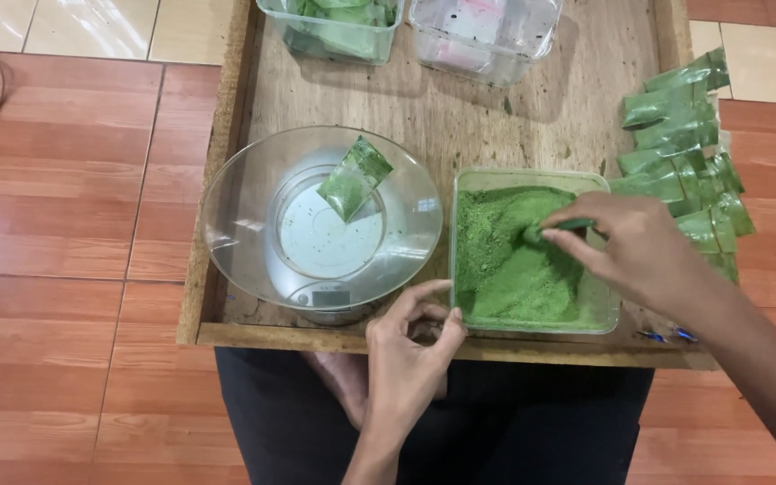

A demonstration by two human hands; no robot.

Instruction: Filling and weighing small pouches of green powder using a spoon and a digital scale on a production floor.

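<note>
Head view puts your right hand over the tub of green powder, fingers pinching a small green scoop dipped in its far right part. Your left hand curls at the tub's near left corner — the sachet on the scale bowl lies farther left, nearer that hand.

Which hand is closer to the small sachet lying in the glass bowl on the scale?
Left. The left hand sits below-right of the sachet, at the tray's front edge; the right hand is farther right, over the green powder.
</note>
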